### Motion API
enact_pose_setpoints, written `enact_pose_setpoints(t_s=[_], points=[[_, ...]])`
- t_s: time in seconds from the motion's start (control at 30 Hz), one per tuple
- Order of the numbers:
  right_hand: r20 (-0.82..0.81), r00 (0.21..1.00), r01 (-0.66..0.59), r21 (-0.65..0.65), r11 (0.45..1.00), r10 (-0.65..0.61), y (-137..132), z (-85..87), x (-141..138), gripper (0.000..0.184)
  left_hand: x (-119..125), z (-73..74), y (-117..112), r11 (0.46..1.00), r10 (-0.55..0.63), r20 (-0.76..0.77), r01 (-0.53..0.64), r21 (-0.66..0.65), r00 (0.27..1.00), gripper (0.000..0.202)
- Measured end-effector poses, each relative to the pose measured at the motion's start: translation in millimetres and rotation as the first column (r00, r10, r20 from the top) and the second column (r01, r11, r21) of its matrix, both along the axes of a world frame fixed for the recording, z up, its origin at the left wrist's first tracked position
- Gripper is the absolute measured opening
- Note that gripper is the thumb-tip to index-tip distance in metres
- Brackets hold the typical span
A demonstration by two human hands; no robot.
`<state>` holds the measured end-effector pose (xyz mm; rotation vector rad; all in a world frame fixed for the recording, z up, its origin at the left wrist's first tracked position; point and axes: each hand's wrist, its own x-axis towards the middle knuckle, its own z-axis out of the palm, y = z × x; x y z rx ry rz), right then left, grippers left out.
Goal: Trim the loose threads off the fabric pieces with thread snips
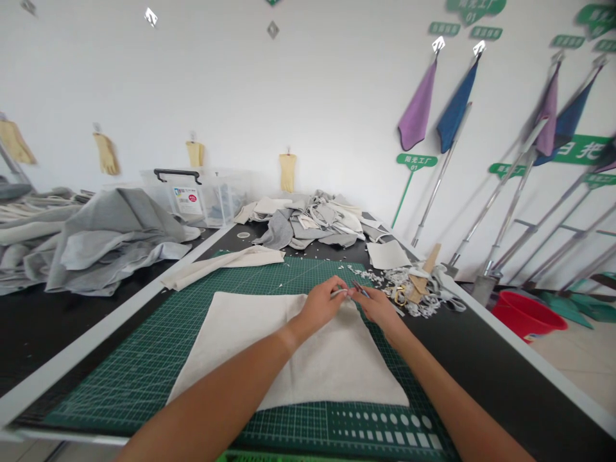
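A cream cloth piece [250, 340] lies flat on the green cutting mat [135, 359], its far right corner lifted off the mat. My left hand [323, 301] pinches that corner, and a thin pale strip of its edge shows between the fingers. In my right hand [378, 307] is a small pair of thread snips [360, 289], the blades pointing up and left beside the left fingertips. Both hands nearly touch over the cloth. Whether the blades meet the fabric is too small to tell.
Scraps and wooden pieces [418, 285] pile at the right, with a pale square [387, 255] behind. A heap of cloths [312, 218] lies at the back, grey cloths [115, 237] at the left. A clear box [212, 196] stands behind; a red bucket [524, 314] sits on the floor.
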<state>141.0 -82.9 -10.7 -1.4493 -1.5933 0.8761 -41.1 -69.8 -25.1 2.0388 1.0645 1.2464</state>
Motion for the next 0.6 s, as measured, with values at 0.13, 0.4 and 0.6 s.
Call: enact_pose_setpoints(t_s=[0.13, 0.4, 0.6], points=[[-0.061, 0.998, -0.01, -0.048, 0.999, 0.007, 0, 1.3, 1, 0.04, -3, 4.7, 0, 1.0, -0.022, -0.01, 0.021, -0.023, 1.0, 0.019], [-0.119, 0.984, 0.134, 0.027, 0.991, -0.13, 1, 9.3, 7, 0.045, -27, 42.4, 15, 0.912, -0.329, -0.112, 0.285, -0.295, 0.938, 0.043], [-0.326, 0.92, 0.262, 0.093, 0.961, -0.219, -5, 27.0, 12, 0.043, -83, 100.6, 8, 0.893, -0.394, -0.273, 0.294, -0.341, 0.878, 0.039]])
